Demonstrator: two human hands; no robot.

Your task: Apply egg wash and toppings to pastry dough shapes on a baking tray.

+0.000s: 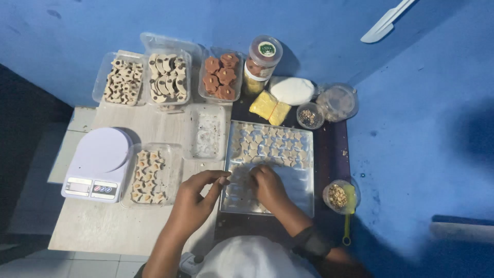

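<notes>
along the back we see three clear tubs: pale cookies [122, 81] in two, brown flower cookies [221, 77] in the third, with a lidded jar [262, 62] beside them. a fourth tub [149, 175] of pale cookies sits by the white scale [98, 163]. our metal tray [272, 164] holds rows of small star-shaped dough pieces [267, 144], just beyond our fingertips. our left hand [198, 198] hovers at the tray's near-left edge, thumb and forefinger slightly apart, nothing visibly held. our right hand [267, 186] rests on the tray, fingers curled together over a piece; we cannot tell whether it is pinched.
</notes>
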